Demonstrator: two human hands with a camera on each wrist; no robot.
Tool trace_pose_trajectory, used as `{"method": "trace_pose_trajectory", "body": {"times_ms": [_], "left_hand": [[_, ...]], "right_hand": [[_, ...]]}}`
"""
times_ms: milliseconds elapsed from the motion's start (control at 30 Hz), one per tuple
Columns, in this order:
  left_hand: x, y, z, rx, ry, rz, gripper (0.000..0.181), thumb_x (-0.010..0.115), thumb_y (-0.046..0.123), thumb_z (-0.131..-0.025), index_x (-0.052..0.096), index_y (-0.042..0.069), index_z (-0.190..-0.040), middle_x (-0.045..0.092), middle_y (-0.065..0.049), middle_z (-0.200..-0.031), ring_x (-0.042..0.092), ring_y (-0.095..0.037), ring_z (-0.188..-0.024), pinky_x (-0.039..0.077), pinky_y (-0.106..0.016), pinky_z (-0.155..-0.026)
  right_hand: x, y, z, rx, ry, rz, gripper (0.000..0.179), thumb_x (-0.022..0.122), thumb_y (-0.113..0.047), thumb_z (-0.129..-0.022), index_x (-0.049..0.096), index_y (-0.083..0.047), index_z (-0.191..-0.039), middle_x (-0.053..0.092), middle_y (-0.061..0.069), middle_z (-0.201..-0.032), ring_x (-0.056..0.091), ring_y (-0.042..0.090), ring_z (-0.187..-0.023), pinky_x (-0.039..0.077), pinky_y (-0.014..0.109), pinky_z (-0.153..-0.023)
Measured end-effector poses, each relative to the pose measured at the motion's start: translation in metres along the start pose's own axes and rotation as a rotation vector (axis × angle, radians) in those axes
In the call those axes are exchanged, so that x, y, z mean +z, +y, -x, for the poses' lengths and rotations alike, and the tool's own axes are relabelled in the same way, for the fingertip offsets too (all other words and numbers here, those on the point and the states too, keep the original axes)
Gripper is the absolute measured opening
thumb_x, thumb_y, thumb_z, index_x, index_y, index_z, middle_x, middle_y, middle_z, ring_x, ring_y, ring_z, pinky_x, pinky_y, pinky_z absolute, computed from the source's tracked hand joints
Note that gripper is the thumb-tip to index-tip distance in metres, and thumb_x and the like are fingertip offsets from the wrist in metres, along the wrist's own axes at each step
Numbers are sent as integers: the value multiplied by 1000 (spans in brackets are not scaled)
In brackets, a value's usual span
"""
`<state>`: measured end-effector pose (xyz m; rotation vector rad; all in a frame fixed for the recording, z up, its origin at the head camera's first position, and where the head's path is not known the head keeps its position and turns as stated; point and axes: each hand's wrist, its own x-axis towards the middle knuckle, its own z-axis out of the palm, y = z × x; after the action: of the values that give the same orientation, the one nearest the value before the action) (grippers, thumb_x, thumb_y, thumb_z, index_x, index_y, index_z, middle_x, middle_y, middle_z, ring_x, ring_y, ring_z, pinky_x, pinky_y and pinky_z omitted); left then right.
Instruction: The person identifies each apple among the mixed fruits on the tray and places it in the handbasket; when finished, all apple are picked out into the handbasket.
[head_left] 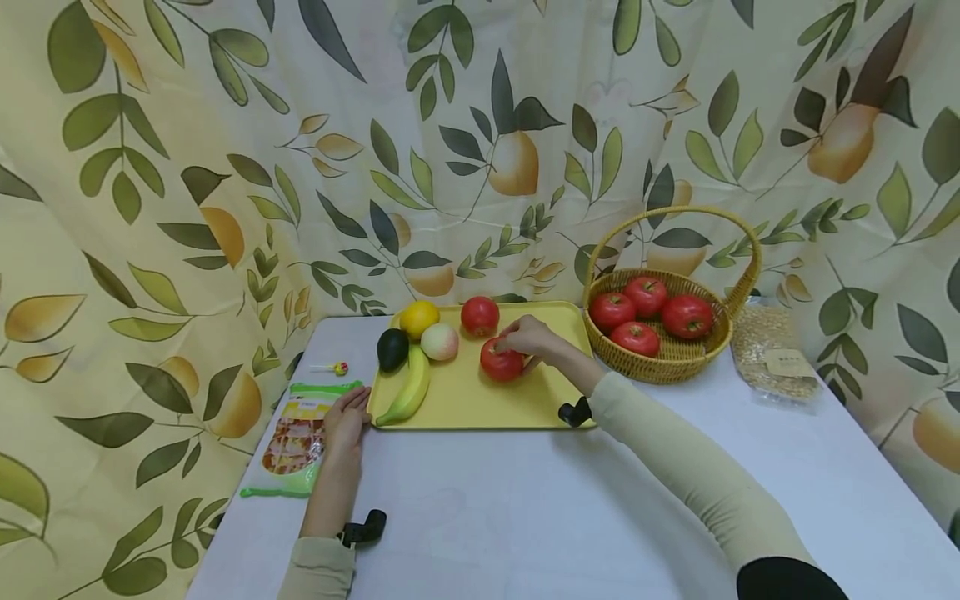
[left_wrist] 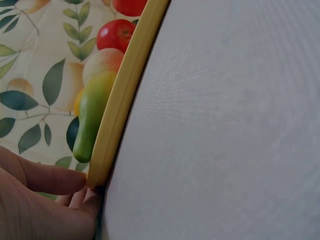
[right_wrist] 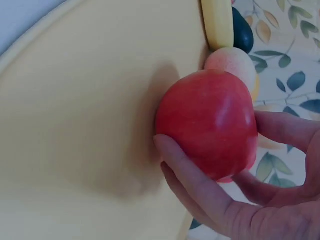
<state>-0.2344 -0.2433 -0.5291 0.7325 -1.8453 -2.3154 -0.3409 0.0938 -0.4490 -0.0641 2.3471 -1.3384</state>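
My right hand (head_left: 531, 340) grips a red apple (head_left: 501, 361) over the yellow tray (head_left: 457, 408). In the right wrist view, thumb and fingertips press on this apple (right_wrist: 207, 125) from opposite sides; whether it touches the tray is unclear. Just behind it on the tray sits another red apple (head_left: 480, 317). At the tray's left edge, my left hand (head_left: 347, 417) has its fingers fairly straight beside the rim. The left wrist view shows the thumb (left_wrist: 55, 179) touching the tray's corner. A banana (head_left: 408, 390), avocado (head_left: 393, 350), lemon (head_left: 419, 319) and peach (head_left: 439, 342) lie grouped at the tray's left.
Right of the tray stands a wicker basket (head_left: 652, 371) with a tall handle and several red apples inside. Beyond it lies a clear bag of grains (head_left: 772, 350). Left of the tray are a green-and-white food packet (head_left: 292, 442) and a small lollipop (head_left: 341, 367). A patterned curtain hangs behind.
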Motion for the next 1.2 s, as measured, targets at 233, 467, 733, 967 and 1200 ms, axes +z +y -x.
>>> {"method": "trace_pose_trajectory", "body": {"times_ms": [233,467,733,967,1200], "left_hand": [[-2,1,-1,-17,13,-4,74,39,-26,-86,42,-2,-155,47,-22,-157,44,-30,-148,37,-36,-122],[-2,4,1,-16,24,-20,75,40,-26,-85,43,-1,-155,49,-20,-156,46,-29,-146,38,-35,-121],[-1,3,-1,-21,22,-23,74,40,-25,-87,42,0,-156,48,-20,-157,45,-28,-147,37,-35,-122],[1,2,0,-19,27,-27,74,41,-25,-87,43,0,-156,49,-19,-156,47,-28,-146,38,-35,-121],[2,-1,-1,-27,30,-20,74,40,-25,-86,44,0,-155,50,-19,-156,47,-28,-146,38,-35,-121]], "right_hand": [[-6,5,3,-5,-38,-62,53,74,-16,-91,59,2,-139,52,23,-141,56,37,-127,64,54,-83],[-17,5,10,-26,-24,-76,53,73,-16,-91,58,1,-139,51,23,-144,53,38,-131,61,58,-87],[-37,0,19,-38,-48,-108,53,69,-14,-92,56,2,-141,57,22,-135,59,32,-110,60,59,-89],[-55,-1,27,-35,-93,-107,54,67,-16,-94,54,2,-143,59,22,-133,65,31,-106,62,56,-86],[-70,1,34,-13,-129,-104,55,68,-17,-95,53,2,-145,57,23,-136,65,33,-110,62,55,-87]]}}
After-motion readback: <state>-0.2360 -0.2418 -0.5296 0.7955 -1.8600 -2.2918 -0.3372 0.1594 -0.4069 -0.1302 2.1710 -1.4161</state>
